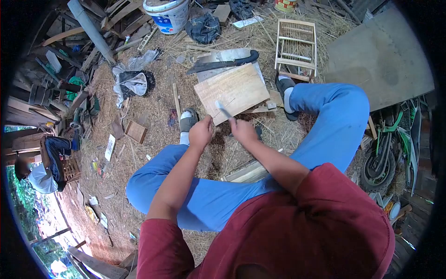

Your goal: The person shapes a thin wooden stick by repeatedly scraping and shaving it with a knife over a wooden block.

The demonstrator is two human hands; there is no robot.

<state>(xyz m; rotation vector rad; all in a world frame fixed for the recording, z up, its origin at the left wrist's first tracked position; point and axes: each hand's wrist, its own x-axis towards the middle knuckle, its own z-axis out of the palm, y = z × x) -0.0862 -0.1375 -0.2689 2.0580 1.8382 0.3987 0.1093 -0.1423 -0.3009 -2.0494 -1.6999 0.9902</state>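
Note:
My right hand point(244, 131) is closed around a knife, whose pale blade point(223, 109) points up and left over a wooden board point(232, 88). My left hand point(201, 134) is closed at the board's lower left edge. Its fingertips pinch what looks like a thin stick, partly hidden and close to the blade. The flat, light-coloured board lies tilted between my feet. Just beyond it, a large dark-bladed machete point(223, 63) with a black handle rests on a grey sheet.
A small wooden frame with thin rods point(296, 46) stands beyond my right foot. Nearby are a white bucket point(167, 16), a small wooden tray point(136, 131), a grey panel point(381, 56) and a green motorbike point(390, 144). Another person point(44, 174) sits at far left. Straw and shavings cover the ground.

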